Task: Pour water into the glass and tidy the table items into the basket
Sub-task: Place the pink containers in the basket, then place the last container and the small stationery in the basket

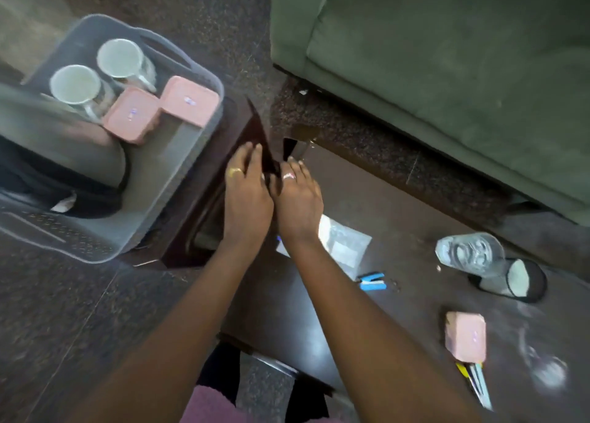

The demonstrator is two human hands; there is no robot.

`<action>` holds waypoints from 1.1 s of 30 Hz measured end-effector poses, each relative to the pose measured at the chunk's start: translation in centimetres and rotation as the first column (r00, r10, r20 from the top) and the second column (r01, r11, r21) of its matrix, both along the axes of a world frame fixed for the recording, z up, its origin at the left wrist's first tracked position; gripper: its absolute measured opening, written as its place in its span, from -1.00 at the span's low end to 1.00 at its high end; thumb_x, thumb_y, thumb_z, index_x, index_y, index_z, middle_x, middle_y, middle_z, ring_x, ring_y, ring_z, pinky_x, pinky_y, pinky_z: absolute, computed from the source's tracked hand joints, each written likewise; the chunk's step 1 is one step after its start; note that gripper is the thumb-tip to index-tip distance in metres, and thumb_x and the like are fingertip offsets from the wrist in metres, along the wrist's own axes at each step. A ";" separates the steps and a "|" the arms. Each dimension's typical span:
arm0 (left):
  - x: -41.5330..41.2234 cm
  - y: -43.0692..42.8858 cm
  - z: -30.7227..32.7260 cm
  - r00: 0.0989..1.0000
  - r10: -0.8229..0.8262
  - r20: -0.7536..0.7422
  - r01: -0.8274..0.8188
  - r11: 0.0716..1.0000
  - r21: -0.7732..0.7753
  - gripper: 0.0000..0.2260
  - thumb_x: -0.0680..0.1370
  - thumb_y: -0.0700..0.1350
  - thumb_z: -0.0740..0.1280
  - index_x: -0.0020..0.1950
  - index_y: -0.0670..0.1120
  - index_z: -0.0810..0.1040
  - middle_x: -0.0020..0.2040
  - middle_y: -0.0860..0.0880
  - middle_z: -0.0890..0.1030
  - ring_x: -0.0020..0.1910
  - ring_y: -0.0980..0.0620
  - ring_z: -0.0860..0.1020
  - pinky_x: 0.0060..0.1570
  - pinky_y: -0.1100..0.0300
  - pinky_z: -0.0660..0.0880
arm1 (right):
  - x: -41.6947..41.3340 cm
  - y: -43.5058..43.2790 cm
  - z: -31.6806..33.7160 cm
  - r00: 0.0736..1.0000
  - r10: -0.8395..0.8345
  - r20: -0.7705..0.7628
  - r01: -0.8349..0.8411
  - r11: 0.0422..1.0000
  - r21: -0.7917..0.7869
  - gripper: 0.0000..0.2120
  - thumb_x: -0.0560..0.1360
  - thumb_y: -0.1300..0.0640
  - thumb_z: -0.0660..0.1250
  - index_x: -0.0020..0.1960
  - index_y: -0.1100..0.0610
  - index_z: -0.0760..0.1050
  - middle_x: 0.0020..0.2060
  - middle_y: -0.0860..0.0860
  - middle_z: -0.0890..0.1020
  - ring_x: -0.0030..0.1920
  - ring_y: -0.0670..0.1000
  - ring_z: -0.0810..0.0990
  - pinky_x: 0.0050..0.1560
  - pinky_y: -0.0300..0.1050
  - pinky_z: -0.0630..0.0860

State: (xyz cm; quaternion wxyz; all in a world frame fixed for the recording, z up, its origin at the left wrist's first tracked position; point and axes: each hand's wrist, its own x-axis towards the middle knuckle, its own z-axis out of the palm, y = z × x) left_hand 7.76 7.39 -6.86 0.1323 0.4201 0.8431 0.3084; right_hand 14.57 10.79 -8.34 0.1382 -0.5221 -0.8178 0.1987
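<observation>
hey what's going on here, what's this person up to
A person is tidying a dark wooden table. Both hands, left hand and right hand, grip a thin dark flat item beside the grey plastic basket, which holds two mugs and two pink boxes. A clear glass, blue stapler and pink box lie on the table.

A home living room: green sofa [447, 71], dark coffee table [399, 199], speckled floor [79, 311], household clutter.
</observation>
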 end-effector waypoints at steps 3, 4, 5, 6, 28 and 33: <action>6.6 -0.8 -1.9 0.982 -0.168 0.081 0.174 0.983 -0.066 -0.59 0.54 -0.31 0.18 0.39 -0.28 0.31 0.39 -0.27 0.33 0.39 -0.17 0.30 0.41 0.17 0.14 | 6.7 -2.2 -0.7 0.992 -0.120 0.046 0.121 0.993 -0.009 -0.77 0.39 0.25 0.33 0.01 0.32 0.59 -0.02 0.24 0.67 -0.02 0.19 0.65 -0.04 -0.02 0.56; 8.8 -1.0 -2.5 0.970 -0.220 0.103 0.230 0.968 -0.096 -0.58 0.54 -0.30 0.18 0.41 -0.26 0.29 0.41 -0.24 0.32 0.41 -0.13 0.28 0.40 0.26 0.09 | 9.0 -2.8 -1.0 0.982 -0.174 0.074 0.176 0.984 -0.013 -0.80 0.33 0.27 0.38 -0.07 0.31 0.61 -0.13 0.22 0.69 -0.15 0.19 0.67 -0.16 -0.05 0.59; 11.1 -1.2 -3.0 0.955 -0.274 0.115 0.287 0.950 -0.122 -0.57 0.55 -0.30 0.17 0.42 -0.24 0.26 0.42 -0.20 0.30 0.42 -0.09 0.26 0.37 0.35 0.03 | 11.5 -3.3 -1.3 0.968 -0.226 0.106 0.230 0.973 -0.025 -0.84 0.30 0.28 0.40 -0.13 0.29 0.61 -0.21 0.21 0.69 -0.23 0.19 0.67 -0.24 -0.06 0.58; 13.5 -1.4 -3.5 0.937 -0.326 0.128 0.342 0.929 -0.139 -0.56 0.55 -0.29 0.17 0.43 -0.23 0.25 0.43 -0.18 0.30 0.42 -0.07 0.26 0.35 0.39 -0.01 | 13.9 -3.9 -1.6 0.953 -0.272 0.135 0.281 0.958 -0.053 -0.87 0.31 0.28 0.39 -0.15 0.28 0.60 -0.25 0.19 0.68 -0.25 0.21 0.65 -0.25 -0.04 0.57; 41.7 -0.8 -7.7 0.352 -0.935 0.031 0.805 0.286 -0.519 -0.14 0.34 -0.14 0.47 0.48 -0.17 0.02 0.45 -0.17 0.20 0.42 -0.11 0.18 0.42 0.11 0.07 | 46.7 -12.9 -5.7 0.677 -0.694 0.244 0.733 0.610 -0.300 -0.42 0.28 0.18 0.37 0.29 0.20 0.38 0.25 0.18 0.45 0.21 0.22 0.41 0.23 0.07 0.36; 42.3 -0.6 -8.5 0.177 -0.984 0.029 0.841 0.136 -0.523 -0.16 0.36 -0.19 0.46 0.50 0.05 0.04 0.53 -0.02 0.05 0.48 -0.18 0.04 0.44 0.00 0.12 | 47.0 -13.0 -6.8 0.702 -0.644 0.305 0.712 0.624 -0.323 -0.34 0.28 0.10 0.34 0.36 0.17 0.28 0.31 0.13 0.42 0.28 0.18 0.37 0.31 0.08 0.33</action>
